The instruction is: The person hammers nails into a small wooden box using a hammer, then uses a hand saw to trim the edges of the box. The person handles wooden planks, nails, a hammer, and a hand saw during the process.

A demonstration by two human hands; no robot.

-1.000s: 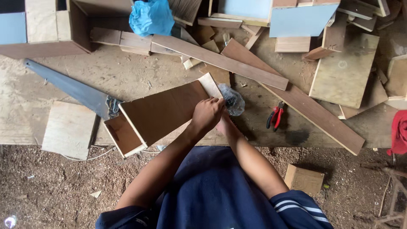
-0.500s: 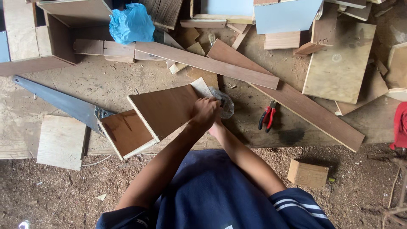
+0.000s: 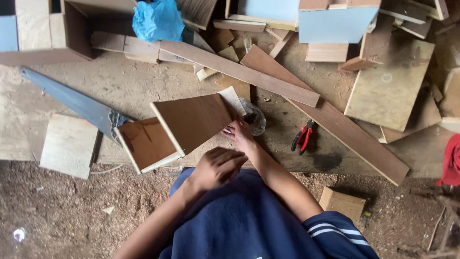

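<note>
Far left, a handsaw (image 3: 76, 102) lies flat on the desk (image 3: 143, 84), its handle tucked just behind the brown wooden box (image 3: 177, 129); the box sits tilted at centre; the left hand (image 3: 218, 168) hovers near its lower edge, fingers curled together, gripping nothing visible; the right hand (image 3: 241, 135) presses the box's right corner, fingers spread apart; red pliers (image 3: 302, 136) rest further right.

Worktop (image 3: 143, 86): bare, dusty boards under even daylight. Floor (image 3: 62, 216): packed earth covered with sawdust and wood chips.
</note>
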